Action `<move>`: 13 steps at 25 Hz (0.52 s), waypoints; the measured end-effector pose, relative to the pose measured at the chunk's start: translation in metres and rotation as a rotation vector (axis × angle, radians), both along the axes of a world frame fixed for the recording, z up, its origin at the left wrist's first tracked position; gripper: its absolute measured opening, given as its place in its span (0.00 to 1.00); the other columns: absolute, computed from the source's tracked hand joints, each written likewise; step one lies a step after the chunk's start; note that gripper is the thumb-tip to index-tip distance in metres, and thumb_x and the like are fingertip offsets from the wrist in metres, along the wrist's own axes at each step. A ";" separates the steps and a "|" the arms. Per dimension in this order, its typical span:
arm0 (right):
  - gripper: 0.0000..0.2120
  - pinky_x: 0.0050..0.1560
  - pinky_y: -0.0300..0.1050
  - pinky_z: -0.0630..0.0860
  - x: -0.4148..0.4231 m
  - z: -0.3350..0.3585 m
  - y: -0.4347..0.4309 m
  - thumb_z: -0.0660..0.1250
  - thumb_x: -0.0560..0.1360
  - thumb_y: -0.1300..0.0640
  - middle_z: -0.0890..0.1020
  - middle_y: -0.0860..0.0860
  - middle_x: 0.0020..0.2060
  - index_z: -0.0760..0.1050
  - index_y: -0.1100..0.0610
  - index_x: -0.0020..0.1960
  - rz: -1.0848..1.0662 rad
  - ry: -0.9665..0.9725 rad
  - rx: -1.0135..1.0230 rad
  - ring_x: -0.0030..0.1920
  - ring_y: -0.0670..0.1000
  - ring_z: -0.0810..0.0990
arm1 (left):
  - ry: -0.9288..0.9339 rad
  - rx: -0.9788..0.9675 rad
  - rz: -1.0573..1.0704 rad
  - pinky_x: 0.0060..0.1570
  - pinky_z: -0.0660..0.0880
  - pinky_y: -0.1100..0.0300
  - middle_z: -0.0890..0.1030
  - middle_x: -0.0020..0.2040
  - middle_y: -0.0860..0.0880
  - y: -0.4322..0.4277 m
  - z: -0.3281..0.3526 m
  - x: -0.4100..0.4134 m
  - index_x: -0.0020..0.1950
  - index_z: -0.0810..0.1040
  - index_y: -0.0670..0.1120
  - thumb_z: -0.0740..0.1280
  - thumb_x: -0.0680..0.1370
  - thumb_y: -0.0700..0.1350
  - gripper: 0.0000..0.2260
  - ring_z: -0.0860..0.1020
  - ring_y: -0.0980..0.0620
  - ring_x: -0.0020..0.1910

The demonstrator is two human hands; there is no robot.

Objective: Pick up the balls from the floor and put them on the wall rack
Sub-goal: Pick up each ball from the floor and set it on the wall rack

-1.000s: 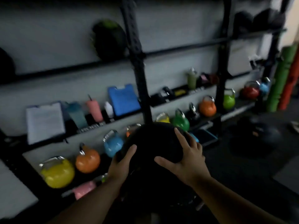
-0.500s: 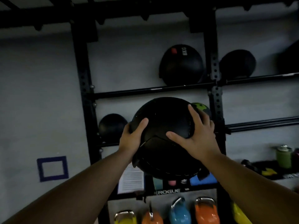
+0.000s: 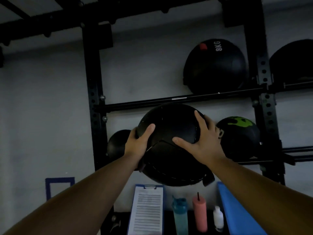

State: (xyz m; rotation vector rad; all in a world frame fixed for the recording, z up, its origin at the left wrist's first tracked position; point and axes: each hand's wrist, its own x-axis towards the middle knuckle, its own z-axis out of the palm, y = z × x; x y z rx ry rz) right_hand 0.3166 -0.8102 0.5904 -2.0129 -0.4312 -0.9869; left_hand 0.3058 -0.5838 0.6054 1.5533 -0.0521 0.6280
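Since the earlier frame, the black ball point(image 3: 169, 143) has risen toward the wall rack point(image 3: 169, 100). Left hand point(image 3: 138, 144) and right hand point(image 3: 201, 143) clamp its sides. Four balls appear racked; this placement remains.

Along the bottom we see a blue clipboard point(image 3: 146, 211) holding a printed sheet, then a teal bottle point(image 3: 179, 215), a pink tumbler point(image 3: 200, 214) with a dark straw and a small white bottle point(image 3: 218, 219) (all upright, side by side). On the wall at lower left is a blue tape rectangle point(image 3: 59, 181).
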 end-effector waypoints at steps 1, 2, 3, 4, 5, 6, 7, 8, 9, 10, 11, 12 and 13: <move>0.59 0.73 0.73 0.60 0.023 0.003 0.004 0.63 0.56 0.14 0.52 0.45 0.80 0.45 0.33 0.80 0.014 0.001 -0.018 0.79 0.58 0.51 | 0.009 -0.002 0.031 0.67 0.79 0.40 0.78 0.74 0.46 0.004 0.001 0.021 0.81 0.71 0.59 0.74 0.51 0.82 0.60 0.80 0.38 0.67; 0.59 0.73 0.73 0.60 0.046 0.007 0.009 0.63 0.56 0.14 0.52 0.46 0.81 0.46 0.33 0.80 0.021 0.003 -0.039 0.79 0.59 0.51 | 0.017 -0.005 0.057 0.68 0.78 0.39 0.78 0.75 0.46 0.009 0.001 0.042 0.81 0.70 0.59 0.74 0.52 0.82 0.60 0.80 0.38 0.68; 0.59 0.73 0.72 0.60 0.069 0.012 0.015 0.63 0.57 0.15 0.52 0.47 0.81 0.46 0.34 0.81 0.018 0.005 -0.057 0.79 0.59 0.51 | 0.022 -0.017 0.070 0.68 0.78 0.38 0.78 0.76 0.46 0.014 0.001 0.064 0.82 0.69 0.59 0.74 0.51 0.82 0.62 0.79 0.38 0.69; 0.59 0.73 0.72 0.60 0.091 0.017 0.021 0.63 0.57 0.15 0.52 0.48 0.81 0.46 0.35 0.81 0.014 0.007 -0.071 0.79 0.59 0.51 | 0.023 -0.034 0.071 0.69 0.77 0.37 0.78 0.76 0.46 0.020 0.000 0.086 0.82 0.69 0.59 0.74 0.49 0.83 0.64 0.79 0.38 0.69; 0.60 0.73 0.72 0.60 0.115 0.019 0.027 0.62 0.57 0.15 0.52 0.48 0.81 0.46 0.35 0.81 0.011 0.015 -0.079 0.79 0.59 0.50 | 0.024 -0.049 0.075 0.69 0.77 0.37 0.78 0.75 0.46 0.028 0.000 0.111 0.82 0.70 0.59 0.74 0.47 0.83 0.65 0.80 0.38 0.69; 0.60 0.73 0.71 0.60 0.137 0.019 0.033 0.62 0.56 0.14 0.51 0.48 0.81 0.46 0.35 0.81 0.012 0.022 -0.084 0.79 0.58 0.50 | 0.020 -0.046 0.083 0.69 0.78 0.38 0.79 0.74 0.46 0.035 0.000 0.133 0.81 0.71 0.58 0.73 0.46 0.83 0.65 0.80 0.38 0.68; 0.59 0.74 0.71 0.60 0.158 0.015 0.038 0.62 0.57 0.15 0.51 0.48 0.81 0.45 0.34 0.81 0.018 0.034 -0.092 0.79 0.58 0.50 | 0.019 -0.022 0.091 0.69 0.78 0.39 0.79 0.74 0.47 0.042 -0.002 0.155 0.80 0.72 0.59 0.72 0.46 0.84 0.64 0.80 0.39 0.68; 0.59 0.74 0.70 0.60 0.180 0.007 0.043 0.63 0.57 0.15 0.51 0.47 0.81 0.45 0.33 0.81 0.024 0.052 -0.100 0.79 0.57 0.49 | 0.023 0.017 0.090 0.69 0.78 0.39 0.80 0.73 0.47 0.050 -0.005 0.177 0.80 0.72 0.60 0.71 0.47 0.85 0.63 0.81 0.40 0.68; 0.58 0.74 0.69 0.60 0.201 -0.002 0.047 0.63 0.58 0.16 0.51 0.46 0.81 0.45 0.32 0.80 0.029 0.077 -0.099 0.79 0.57 0.50 | 0.028 0.073 0.076 0.69 0.78 0.39 0.79 0.74 0.47 0.056 -0.008 0.199 0.79 0.72 0.61 0.69 0.49 0.86 0.61 0.80 0.40 0.68; 0.56 0.74 0.68 0.60 0.223 -0.009 0.051 0.63 0.59 0.16 0.51 0.46 0.81 0.45 0.32 0.80 0.031 0.108 -0.089 0.79 0.57 0.50 | 0.019 0.141 0.056 0.69 0.77 0.39 0.78 0.75 0.47 0.059 -0.010 0.223 0.79 0.71 0.62 0.68 0.52 0.86 0.59 0.79 0.40 0.70; 0.54 0.74 0.67 0.60 0.243 -0.012 0.056 0.61 0.60 0.16 0.52 0.47 0.81 0.47 0.32 0.80 0.021 0.136 -0.063 0.79 0.58 0.51 | -0.001 0.216 0.038 0.71 0.76 0.39 0.76 0.76 0.48 0.062 -0.012 0.245 0.80 0.70 0.63 0.66 0.55 0.87 0.57 0.78 0.40 0.72; 0.52 0.75 0.65 0.61 0.266 -0.010 0.061 0.60 0.61 0.16 0.55 0.48 0.81 0.50 0.32 0.80 -0.004 0.150 -0.023 0.79 0.58 0.54 | -0.032 0.272 0.017 0.72 0.75 0.39 0.74 0.78 0.49 0.065 -0.013 0.270 0.80 0.70 0.64 0.65 0.57 0.87 0.54 0.75 0.41 0.75; 0.51 0.75 0.61 0.62 0.290 -0.002 0.065 0.59 0.62 0.16 0.59 0.50 0.80 0.54 0.34 0.80 -0.023 0.157 0.019 0.78 0.59 0.58 | -0.065 0.303 -0.004 0.75 0.73 0.39 0.71 0.80 0.51 0.069 -0.012 0.295 0.80 0.69 0.65 0.65 0.59 0.86 0.53 0.72 0.43 0.77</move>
